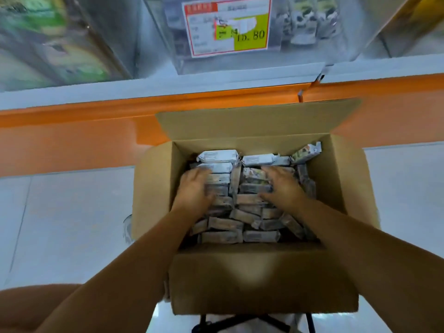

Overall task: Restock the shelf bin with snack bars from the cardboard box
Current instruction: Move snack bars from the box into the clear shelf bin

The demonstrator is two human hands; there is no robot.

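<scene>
An open cardboard box (pixel 262 282) stands in front of me, full of several grey-and-white wrapped snack bars (pixel 221 236) stacked in rows. Both hands are inside it. My left hand (pixel 194 191) lies on the left stack, its fingers curving over the bars' edge. My right hand (pixel 282 186) rests on the right stack with fingers spread and thumb pointing left. Whether either hand grips a bar cannot be told. Above, a clear shelf bin (pixel 168 44) carries a red-bordered price label (pixel 228 27).
An orange shelf edge (pixel 72 131) runs across behind the box. Neighbouring clear bins hold green packs at the left (pixel 48 44) and pale packs at the right (pixel 310 22). Pale floor tiles (pixel 72 224) lie on both sides. A black stand (pixel 240 323) shows under the box.
</scene>
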